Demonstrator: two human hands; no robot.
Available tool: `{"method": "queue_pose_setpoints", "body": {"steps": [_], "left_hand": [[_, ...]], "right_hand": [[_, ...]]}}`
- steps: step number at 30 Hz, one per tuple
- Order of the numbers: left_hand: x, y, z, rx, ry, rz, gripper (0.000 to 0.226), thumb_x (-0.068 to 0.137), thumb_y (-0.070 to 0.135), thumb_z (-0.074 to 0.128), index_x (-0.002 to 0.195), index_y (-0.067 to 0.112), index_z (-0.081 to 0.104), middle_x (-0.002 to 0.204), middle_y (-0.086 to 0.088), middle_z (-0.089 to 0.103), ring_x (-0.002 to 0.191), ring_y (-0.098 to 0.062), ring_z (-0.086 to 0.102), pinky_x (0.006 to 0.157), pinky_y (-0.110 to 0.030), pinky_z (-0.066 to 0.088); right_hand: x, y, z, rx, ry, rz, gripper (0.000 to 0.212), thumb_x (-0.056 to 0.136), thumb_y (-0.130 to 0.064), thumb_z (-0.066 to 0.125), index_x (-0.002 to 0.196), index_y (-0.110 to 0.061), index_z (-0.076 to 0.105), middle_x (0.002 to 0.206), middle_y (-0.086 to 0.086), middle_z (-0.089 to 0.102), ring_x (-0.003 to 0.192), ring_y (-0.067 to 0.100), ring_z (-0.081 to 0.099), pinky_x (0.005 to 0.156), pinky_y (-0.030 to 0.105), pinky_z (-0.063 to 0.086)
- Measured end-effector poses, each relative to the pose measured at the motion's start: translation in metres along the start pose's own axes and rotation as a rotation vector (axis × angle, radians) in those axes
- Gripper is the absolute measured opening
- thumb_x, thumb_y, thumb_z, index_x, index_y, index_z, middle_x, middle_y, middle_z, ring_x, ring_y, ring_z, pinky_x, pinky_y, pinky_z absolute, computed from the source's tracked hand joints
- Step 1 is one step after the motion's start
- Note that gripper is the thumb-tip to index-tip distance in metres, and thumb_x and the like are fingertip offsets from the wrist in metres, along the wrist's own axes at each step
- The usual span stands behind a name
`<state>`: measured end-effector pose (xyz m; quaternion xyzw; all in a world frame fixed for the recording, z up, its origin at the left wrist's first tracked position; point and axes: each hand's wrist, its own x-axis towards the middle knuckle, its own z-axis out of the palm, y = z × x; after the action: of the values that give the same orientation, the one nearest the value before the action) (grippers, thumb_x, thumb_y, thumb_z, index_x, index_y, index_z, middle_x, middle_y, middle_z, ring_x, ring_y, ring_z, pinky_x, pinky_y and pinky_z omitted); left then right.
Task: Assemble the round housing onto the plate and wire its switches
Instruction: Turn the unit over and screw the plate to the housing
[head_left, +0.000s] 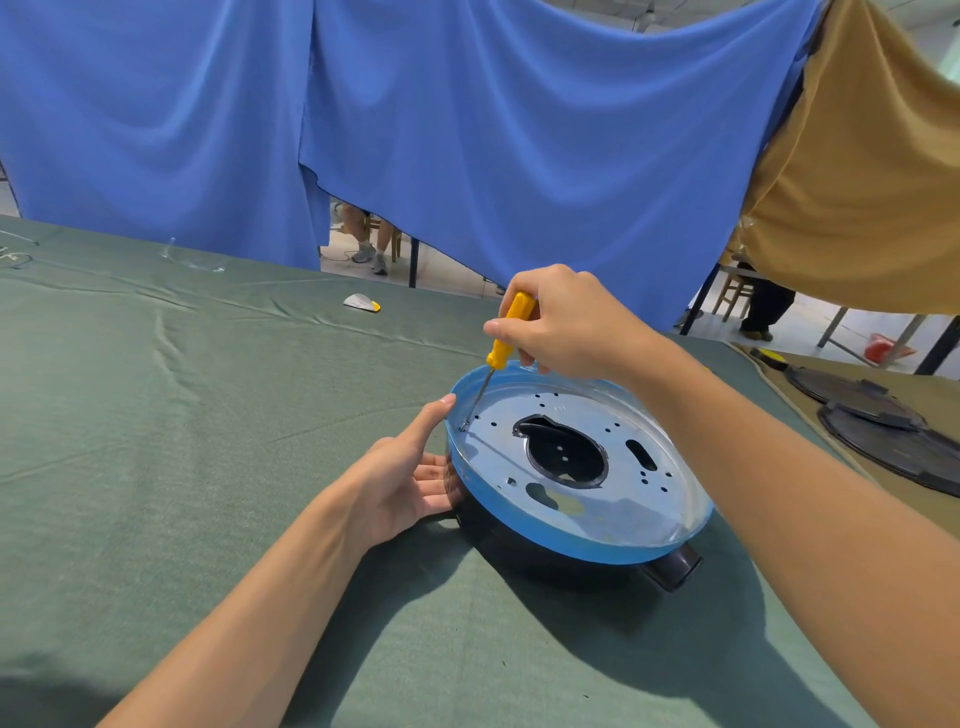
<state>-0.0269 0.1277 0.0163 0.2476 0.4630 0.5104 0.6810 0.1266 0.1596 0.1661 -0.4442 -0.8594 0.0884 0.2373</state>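
Near the plate (628, 506) rim, right hand (566, 322) plants screwdriver (503, 345) tip.

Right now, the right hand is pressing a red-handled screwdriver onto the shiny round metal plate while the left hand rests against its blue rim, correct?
Not quite: the handle is yellow, not red. The head view shows the right hand gripping a yellow-handled screwdriver, its tip on the shiny round metal plate, while the left hand rests against the blue rim.
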Motion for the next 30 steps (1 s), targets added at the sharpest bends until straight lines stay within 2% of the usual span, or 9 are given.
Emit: {"method": "queue_pose_setpoints", "body": {"steps": [3,7,11,15,20,24,26,28,30], "left_hand": [[0.000,0.000,-0.001,0.000,0.000,0.002,0.078,0.060,0.051,0.086,0.101,-0.011,0.060,0.087,-0.022,0.073,0.072,-0.029,0.072,0.060,-0.034,0.059],[0.001,0.000,0.000,0.006,0.004,0.004,0.078,0.060,0.051,0.086,0.101,-0.010,0.059,0.090,-0.022,0.073,0.074,-0.029,0.072,0.062,-0.034,0.059],[0.000,0.000,0.000,0.001,0.005,-0.003,0.071,0.069,0.050,0.083,0.101,-0.010,0.060,0.091,-0.022,0.073,0.074,-0.029,0.072,0.061,-0.034,0.060],[0.001,0.000,-0.001,-0.003,0.006,0.002,0.071,0.071,0.049,0.083,0.103,-0.011,0.062,0.096,-0.024,0.071,0.077,-0.030,0.071,0.064,-0.036,0.060],[0.001,0.001,-0.002,-0.008,-0.011,-0.004,0.073,0.066,0.048,0.085,0.104,-0.010,0.063,0.103,-0.026,0.072,0.080,-0.031,0.071,0.067,-0.037,0.061],[0.002,0.001,-0.002,-0.009,-0.016,0.003,0.079,0.059,0.049,0.087,0.104,-0.011,0.063,0.097,-0.025,0.071,0.078,-0.031,0.071,0.066,-0.037,0.060],[0.003,0.000,-0.003,-0.008,-0.021,0.007,0.080,0.060,0.049,0.087,0.105,-0.011,0.062,0.098,-0.026,0.072,0.078,-0.032,0.071,0.066,-0.036,0.060],[0.003,0.000,-0.004,-0.009,-0.024,0.005,0.078,0.063,0.049,0.087,0.104,-0.012,0.062,0.099,-0.026,0.072,0.078,-0.032,0.072,0.066,-0.037,0.060],[0.004,0.000,-0.004,-0.009,-0.023,0.005,0.077,0.062,0.049,0.087,0.103,-0.012,0.062,0.098,-0.026,0.072,0.078,-0.032,0.072,0.066,-0.037,0.060]], "right_hand": [[-0.001,-0.001,-0.002,-0.027,-0.023,-0.069,0.019,0.092,-0.030,0.064,0.090,-0.011,0.064,0.079,0.006,0.066,0.072,0.018,0.065,0.070,0.039,0.057],[0.001,0.003,0.002,0.157,-0.048,-0.039,0.021,0.092,-0.028,0.065,0.083,-0.009,0.063,0.067,0.002,0.066,0.049,0.002,0.058,0.050,0.017,0.046],[0.001,0.007,0.015,0.216,0.096,-0.006,0.031,0.093,-0.031,0.064,0.083,-0.002,0.064,0.069,0.009,0.067,0.048,0.004,0.056,0.054,0.028,0.051],[0.001,0.009,0.023,0.246,0.204,0.024,0.038,0.092,-0.035,0.063,0.080,0.002,0.062,0.072,0.017,0.066,0.063,0.026,0.056,0.070,0.043,0.054],[-0.001,0.006,0.029,0.267,0.237,0.009,0.038,0.094,-0.034,0.061,0.073,-0.003,0.057,0.059,-0.001,0.056,0.059,0.016,0.052,0.062,0.033,0.048],[-0.003,0.007,0.036,0.269,0.315,0.079,0.036,0.096,-0.033,0.059,0.066,-0.014,0.049,0.063,0.003,0.053,0.063,0.019,0.057,0.059,0.029,0.044],[-0.005,0.008,0.039,0.282,0.364,0.124,0.036,0.096,-0.032,0.057,0.066,-0.016,0.046,0.069,0.009,0.057,0.072,0.026,0.062,0.063,0.033,0.049],[-0.008,0.011,0.038,0.320,0.311,0.132,0.032,0.097,-0.031,0.055,0.073,-0.010,0.052,0.079,0.018,0.064,0.079,0.031,0.064,0.073,0.046,0.055],[-0.010,0.016,0.030,0.311,0.169,0.095,0.028,0.098,-0.030,0.054,0.085,-0.006,0.056,0.081,0.015,0.067,0.074,0.028,0.063,0.075,0.049,0.055]]}}
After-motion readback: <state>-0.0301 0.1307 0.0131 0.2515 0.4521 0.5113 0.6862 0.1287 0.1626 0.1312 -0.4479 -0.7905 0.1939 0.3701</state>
